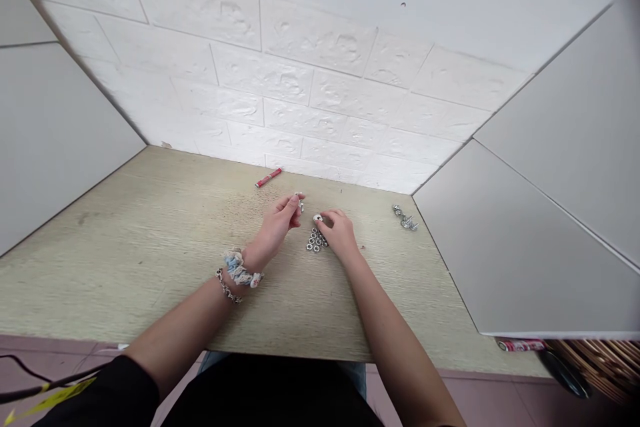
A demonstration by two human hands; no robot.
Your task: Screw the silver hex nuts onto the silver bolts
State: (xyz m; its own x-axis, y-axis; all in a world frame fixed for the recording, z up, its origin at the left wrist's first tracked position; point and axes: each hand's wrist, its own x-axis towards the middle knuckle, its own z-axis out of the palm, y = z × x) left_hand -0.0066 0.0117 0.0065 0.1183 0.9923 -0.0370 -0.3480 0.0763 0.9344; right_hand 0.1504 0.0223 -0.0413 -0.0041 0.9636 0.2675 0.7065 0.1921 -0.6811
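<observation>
My left hand [285,215] is closed in a pinch around a small shiny metal piece [301,204], mostly covered by the fingers, so its exact kind is unclear. Beside it, my right hand [340,230] grips a flat metal washer [318,218] between thumb and forefinger, its dark centre hole showing. Several metal nuts [313,241] lie in a close group on the table just below the washer, partly hidden by the right hand.
On the wooden table [165,227], a red pen-like stick [269,178] lies near the white brick-patterned wall. A small heap of metal bolts [407,221] sits by the right grey panel [500,233]. Another grey panel [60,127] stands at left.
</observation>
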